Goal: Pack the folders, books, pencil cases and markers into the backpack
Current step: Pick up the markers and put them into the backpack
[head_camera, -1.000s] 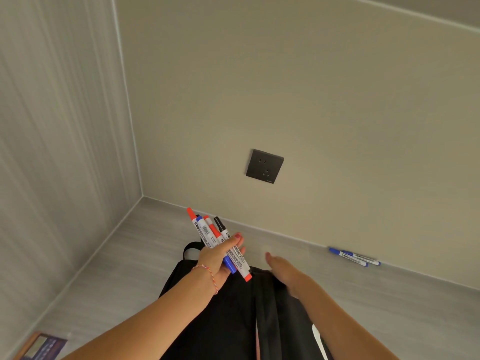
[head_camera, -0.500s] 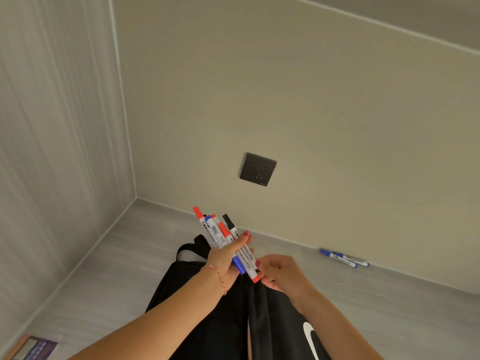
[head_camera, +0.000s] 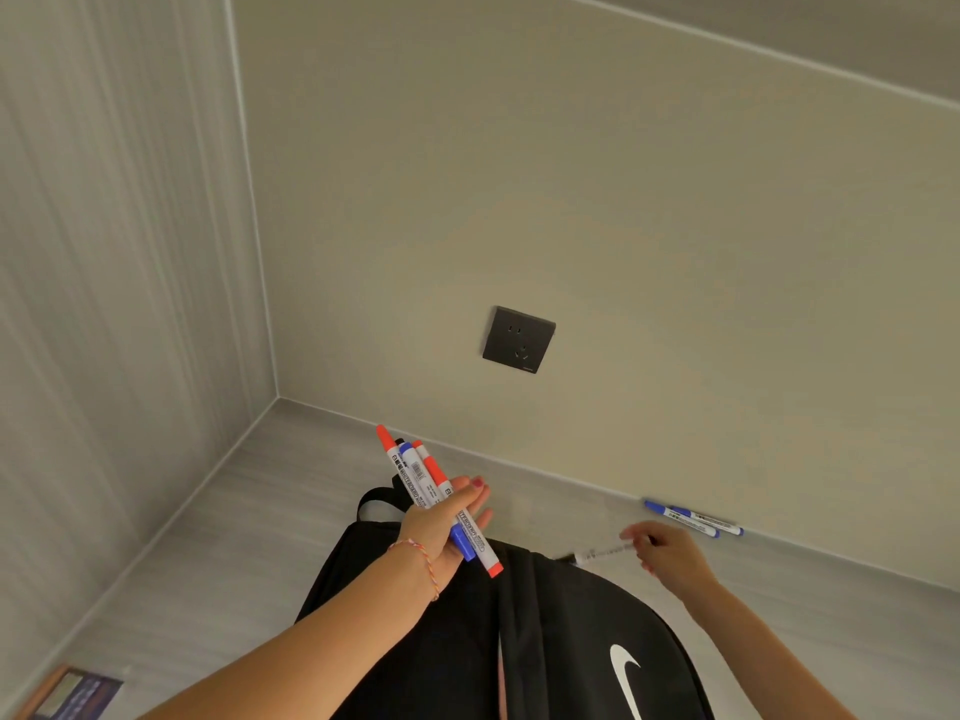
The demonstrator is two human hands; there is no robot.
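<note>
Above the black backpack (head_camera: 561, 641) on the floor (head_camera: 249, 543), the left hand (head_camera: 441, 527) grips a bunch of markers (head_camera: 426, 485), red and blue caps showing, fingers (head_camera: 470, 485) wrapped round the barrels. To the right, the right hand (head_camera: 670, 558) pinches one blurred marker (head_camera: 602, 554) at its end, just over the bag's top. Two blue markers (head_camera: 693, 518) lie against the wall (head_camera: 623, 226). A book (head_camera: 70, 693) lies at lower left.

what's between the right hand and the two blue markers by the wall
Nothing: in the head view only bare grey floor separates the right hand, which holds one marker, from the two blue markers.
</note>
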